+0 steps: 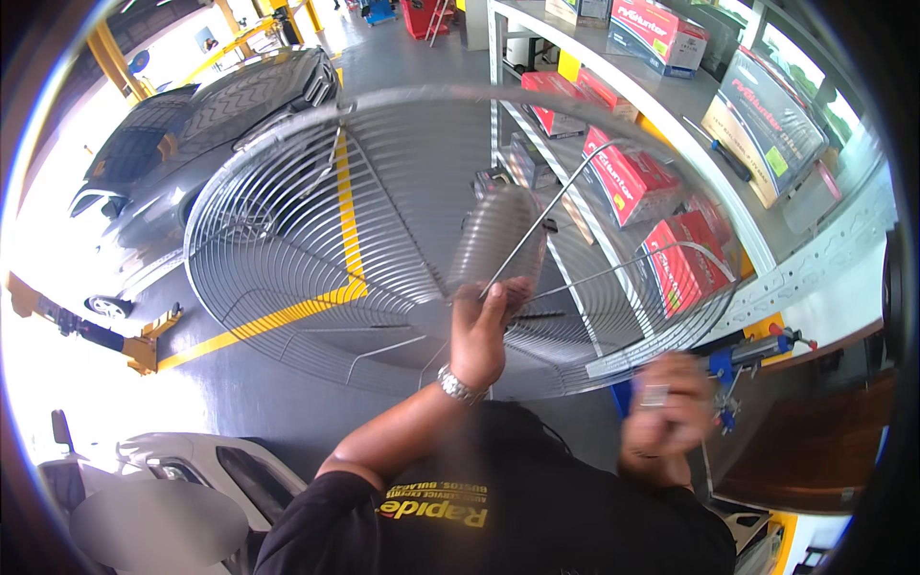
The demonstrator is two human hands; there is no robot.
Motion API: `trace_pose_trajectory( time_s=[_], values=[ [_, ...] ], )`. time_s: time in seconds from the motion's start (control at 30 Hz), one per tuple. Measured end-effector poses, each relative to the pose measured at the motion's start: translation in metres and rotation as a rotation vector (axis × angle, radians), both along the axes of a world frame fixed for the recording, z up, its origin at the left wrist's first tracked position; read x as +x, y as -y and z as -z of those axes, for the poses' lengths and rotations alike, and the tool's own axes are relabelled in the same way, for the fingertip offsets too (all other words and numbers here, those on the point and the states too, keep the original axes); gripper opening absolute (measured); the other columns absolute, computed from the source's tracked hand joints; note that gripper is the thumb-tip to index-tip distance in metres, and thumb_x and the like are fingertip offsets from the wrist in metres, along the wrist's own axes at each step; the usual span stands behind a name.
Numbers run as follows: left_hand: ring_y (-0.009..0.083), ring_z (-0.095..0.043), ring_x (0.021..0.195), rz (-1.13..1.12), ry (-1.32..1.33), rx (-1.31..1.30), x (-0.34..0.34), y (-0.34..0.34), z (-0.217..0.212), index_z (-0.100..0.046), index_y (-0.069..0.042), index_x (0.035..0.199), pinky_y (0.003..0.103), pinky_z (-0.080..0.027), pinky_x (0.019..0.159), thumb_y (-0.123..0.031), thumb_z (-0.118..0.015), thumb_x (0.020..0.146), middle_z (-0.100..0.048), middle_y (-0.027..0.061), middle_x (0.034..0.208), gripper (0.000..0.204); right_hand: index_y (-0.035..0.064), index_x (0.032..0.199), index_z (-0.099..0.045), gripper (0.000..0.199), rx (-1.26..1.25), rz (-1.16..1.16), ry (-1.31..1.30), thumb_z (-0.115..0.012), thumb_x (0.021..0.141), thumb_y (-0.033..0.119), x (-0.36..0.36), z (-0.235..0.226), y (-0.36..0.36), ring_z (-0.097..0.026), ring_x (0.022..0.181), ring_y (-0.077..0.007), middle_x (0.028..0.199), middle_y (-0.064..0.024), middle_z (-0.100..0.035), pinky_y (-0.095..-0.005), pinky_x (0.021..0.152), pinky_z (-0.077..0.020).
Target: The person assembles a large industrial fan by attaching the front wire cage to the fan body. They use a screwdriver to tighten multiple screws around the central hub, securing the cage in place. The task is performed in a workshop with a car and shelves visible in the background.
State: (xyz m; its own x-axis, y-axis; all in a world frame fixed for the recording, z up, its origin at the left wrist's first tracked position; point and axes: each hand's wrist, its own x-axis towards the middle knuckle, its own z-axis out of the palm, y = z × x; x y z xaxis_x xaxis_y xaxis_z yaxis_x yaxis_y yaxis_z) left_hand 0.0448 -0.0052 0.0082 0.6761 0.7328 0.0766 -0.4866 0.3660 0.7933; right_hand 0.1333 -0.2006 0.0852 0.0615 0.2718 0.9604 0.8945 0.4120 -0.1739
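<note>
A large round wire fan guard spans the middle of the head view, with its many thin wire rings seen at a slant. My left hand, with a metal watch on its wrist, is closed at the guard's centre where the wire struts meet. The thumb faces me, and part of the grip is hidden. Behind the wires, just above this hand, shows a blurred grey rounded shape. My right hand is raised by the guard's lower right rim, apart from it. Motion smears its fingers, so whether it holds anything is unclear.
Right of the guard, a metal shelf bears several red boxes and a screwdriver. A blue vise-like tool sits below it. At left stand a dark car, a lift arm and a white vehicle.
</note>
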Motion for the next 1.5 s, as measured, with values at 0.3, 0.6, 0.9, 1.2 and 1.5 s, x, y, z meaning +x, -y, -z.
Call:
trace_pose_trajectory(
  time_s=[0.3,0.6,0.9,1.2,1.5],
  values=[
    [0.0163,-0.063,0.084,0.247,0.356,-0.019,-0.01,0.005,-0.04,-0.049,-0.003,0.104,0.031,-0.054,0.075,-0.015,-0.052,0.101,-0.063,0.0118,0.094,0.012,0.0016,0.101,-0.06,0.024,-0.286,0.101,0.017,-0.066,0.079,-0.003,-0.071,-0.017,-0.089,-0.064,0.078,-0.0235,0.092,-0.0133,-0.064,-0.0332,0.067,-0.0512],
    [0.0141,-0.059,0.101,0.215,0.165,-0.216,-0.044,0.017,-0.091,-0.044,0.0,0.118,0.027,-0.043,0.092,-0.015,-0.057,0.098,-0.066,0.0111,0.105,0.028,0.0026,0.106,-0.059,0.016,-0.481,0.112,-0.93,-0.061,0.092,0.009,-0.125,0.117,-0.108,-0.067,0.087,-0.0247,0.1,-0.0138,-0.066,-0.0351,0.077,-0.0539],
    [0.0091,-0.054,0.102,0.171,0.099,-0.337,-0.043,0.028,-0.065,-0.051,-0.007,0.119,0.03,-0.042,0.094,-0.026,-0.054,0.1,-0.062,0.0024,0.113,0.027,0.006,0.107,-0.061,0.014,0.165,-0.527,-1.314,-0.062,0.095,0.013,-0.115,0.099,-0.181,-0.068,0.09,-0.0231,0.1,-0.0088,-0.068,-0.0355,0.082,-0.0573],
    [0.0061,-0.05,0.103,0.212,0.007,-0.326,-0.062,0.018,-0.045,-0.058,-0.014,0.118,0.033,-0.042,0.097,-0.034,-0.05,0.102,-0.059,-0.0046,0.121,0.027,0.0017,0.124,-0.046,0.03,0.228,-0.269,-1.646,-0.055,0.097,0.012,-0.161,0.051,-0.189,-0.064,0.083,-0.0198,0.095,-0.0106,-0.062,-0.0333,0.076,-0.0584],
    [0.0233,-0.062,0.104,1.424,1.654,-2.057,-0.05,0.01,0.01,-0.041,0.007,0.131,0.033,-0.052,0.099,-0.012,-0.051,0.097,-0.061,0.0187,0.107,0.04,0.0024,0.108,-0.054,0.014,0.124,-0.188,-1.321,-0.051,0.1,0.014,-0.14,0.085,-0.188,-0.063,0.091,-0.022,0.099,-0.011,-0.064,-0.0407,0.089,-0.0529]
  ],
)
